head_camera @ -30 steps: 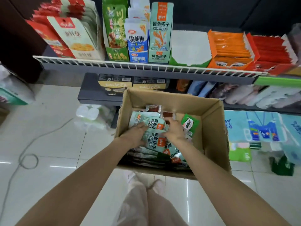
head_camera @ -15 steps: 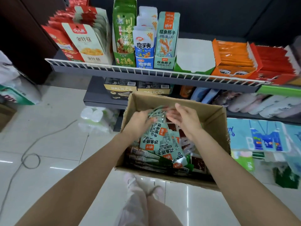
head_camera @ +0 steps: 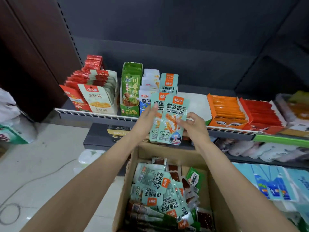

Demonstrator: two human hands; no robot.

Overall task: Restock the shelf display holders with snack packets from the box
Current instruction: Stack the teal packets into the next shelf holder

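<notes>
Together left hand [head_camera: 147, 117] and right hand [head_camera: 194, 125] pinch mint-green packets [head_camera: 173, 119] upright.

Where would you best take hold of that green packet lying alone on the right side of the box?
Grip the green packet by its upper edge, coming straight down from above. It lies tilted on the other packets, close to the cardboard box wall, so a sideways approach looks cramped; its top end looks clear for pinching.

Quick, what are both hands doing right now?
Left hand: holding the pale teal snack packets.
Right hand: pinching the same packets.
</notes>
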